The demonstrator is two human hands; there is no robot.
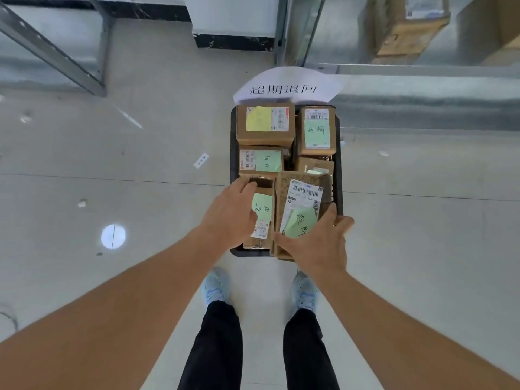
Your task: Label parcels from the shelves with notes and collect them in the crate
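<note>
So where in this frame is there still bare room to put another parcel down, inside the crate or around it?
The crate is crowded: labelled parcels fill it from rim to rim, with the left hand and right hand on the near two. Bare floor lies left of the crate toward the paper scrap, right of it below the metal shelf edge, and between the crate and the shoes.

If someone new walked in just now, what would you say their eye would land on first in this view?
Most likely the dark crate on the floor in the middle, packed with brown parcels bearing green notes. Next, the two bare hands: the left hand rests on the near-left parcel, and the right hand holds the near-right parcel. A white paper sign lies at the crate's far end.
</note>
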